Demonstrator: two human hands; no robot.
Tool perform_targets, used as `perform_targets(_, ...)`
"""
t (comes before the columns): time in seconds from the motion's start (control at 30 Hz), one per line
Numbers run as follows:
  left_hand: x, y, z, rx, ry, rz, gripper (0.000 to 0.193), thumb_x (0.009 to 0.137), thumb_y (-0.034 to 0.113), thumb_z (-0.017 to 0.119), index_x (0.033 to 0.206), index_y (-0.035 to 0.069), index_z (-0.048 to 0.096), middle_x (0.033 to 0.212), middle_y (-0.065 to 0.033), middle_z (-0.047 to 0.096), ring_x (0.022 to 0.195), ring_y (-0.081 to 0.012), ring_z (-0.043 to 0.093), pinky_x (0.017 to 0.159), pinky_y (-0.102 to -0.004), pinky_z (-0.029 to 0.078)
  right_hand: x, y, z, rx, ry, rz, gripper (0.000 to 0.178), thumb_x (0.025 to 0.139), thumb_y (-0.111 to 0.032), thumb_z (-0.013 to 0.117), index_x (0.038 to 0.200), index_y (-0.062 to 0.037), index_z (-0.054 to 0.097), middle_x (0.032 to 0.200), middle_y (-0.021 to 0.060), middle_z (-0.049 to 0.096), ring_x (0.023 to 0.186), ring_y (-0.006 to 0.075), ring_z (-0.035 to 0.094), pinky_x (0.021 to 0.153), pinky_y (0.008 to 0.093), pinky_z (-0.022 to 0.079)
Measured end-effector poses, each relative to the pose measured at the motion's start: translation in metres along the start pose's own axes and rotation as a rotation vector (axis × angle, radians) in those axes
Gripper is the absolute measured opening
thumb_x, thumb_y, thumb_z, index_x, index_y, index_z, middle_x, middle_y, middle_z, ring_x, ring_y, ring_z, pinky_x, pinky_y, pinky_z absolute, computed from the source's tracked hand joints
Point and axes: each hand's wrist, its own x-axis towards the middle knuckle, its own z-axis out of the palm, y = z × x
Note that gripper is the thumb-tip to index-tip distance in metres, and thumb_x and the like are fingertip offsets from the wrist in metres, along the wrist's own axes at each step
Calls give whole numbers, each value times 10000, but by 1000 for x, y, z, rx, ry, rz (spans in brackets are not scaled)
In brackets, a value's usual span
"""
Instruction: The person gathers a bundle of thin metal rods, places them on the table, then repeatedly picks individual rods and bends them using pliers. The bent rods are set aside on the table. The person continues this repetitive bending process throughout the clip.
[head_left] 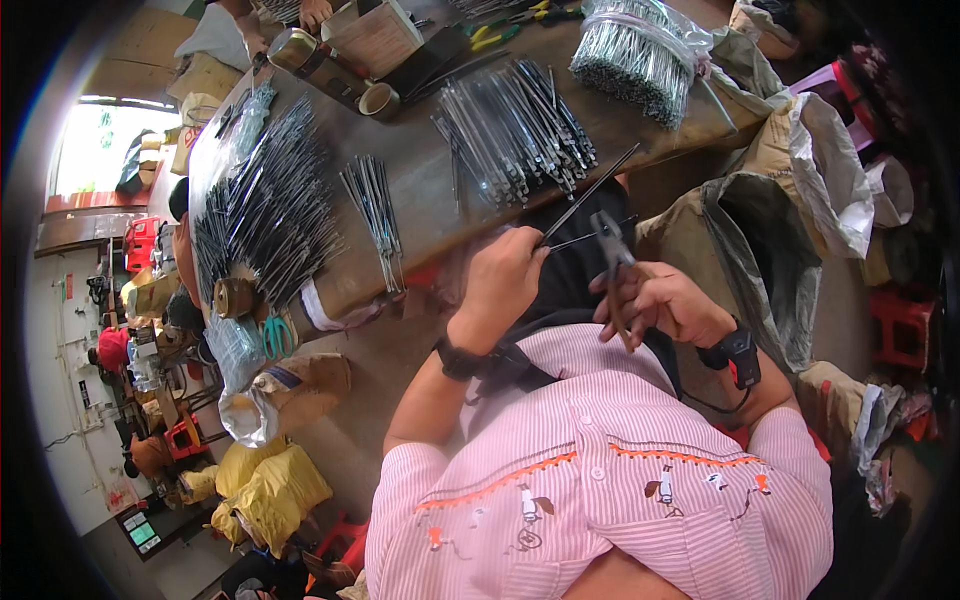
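Observation:
My left hand (497, 278) is closed around thin metal rods (592, 190) in front of my lap. One rod slants up to the right; a second points across toward the pliers. My right hand (672, 305) grips the pliers (617, 248) by the handles, jaws upward and beside that second rod's end. Whether the jaws touch the rod, I cannot tell. Just beyond my left hand, on the table (420, 140), lies a bundle of shiny metal strips (515, 130). A smaller group of rods (374, 208) rests to its left.
A large heap of dark rods (280, 190) covers the table's left, near a tape roll (234, 297) and teal-handled scissors (278, 335). A plastic-wrapped rod bundle (635, 65) sits far right. Open sacks (765, 260) stand right of me. Another person's hand (315, 12) shows at the far edge.

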Motion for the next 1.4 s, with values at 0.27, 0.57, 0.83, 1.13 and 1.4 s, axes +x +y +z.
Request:
perform_targets(0.27, 1, -2, -12, 13, 9, 124, 114, 831, 79, 654, 910, 35, 586, 821, -157, 600, 751, -364, 598, 629, -424, 475, 20, -6, 24, -130, -90, 216, 384, 782, -37, 483, 1152, 45, 540, 1016, 161, 640, 882, 257, 690, 613, 335, 598)
perform_targets(0.57, 9, -5, -20, 28, -60, 195, 120, 827, 74, 653, 917, 35, 584, 810, -148, 598, 732, -349, 605, 617, -414, 478, 16, -13, 34, -216, -37, 262, 357, 783, -63, 477, 1110, 61, 547, 977, 172, 640, 858, 268, 694, 612, 347, 595)
perform_targets(0.83, 16, 1, -31, 47, -144, 326, 111, 833, 55, 629, 927, 29, 578, 808, -127, 575, 714, -325, 598, 605, -396, 479, 12, -23, 31, -125, -125, 321, 334, 819, -63, 446, 1088, 108, 544, 950, 232, 650, 853, 336, 708, 643, 391, 617)
perform_targets(1.13, 17, 1, -28, 44, -126, 332, 115, 833, 41, 625, 935, 19, 578, 809, -134, 576, 717, -332, 596, 606, -400, 475, 21, -26, 30, -127, -91, 328, 287, 826, -40, 451, 1038, 123, 555, 915, 244, 646, 792, 349, 710, 590, 397, 613)
perform_targets(1.4, 10, 2, -22, -56, -24, 167, 118, 815, 16, 653, 922, 9, 603, 852, -165, 610, 757, -371, 610, 646, -408, 491, 34, -5, 27, -261, 127, 229, 227, 833, -78, 467, 994, 65, 540, 797, 162, 634, 628, 242, 685, 477, 311, 562)
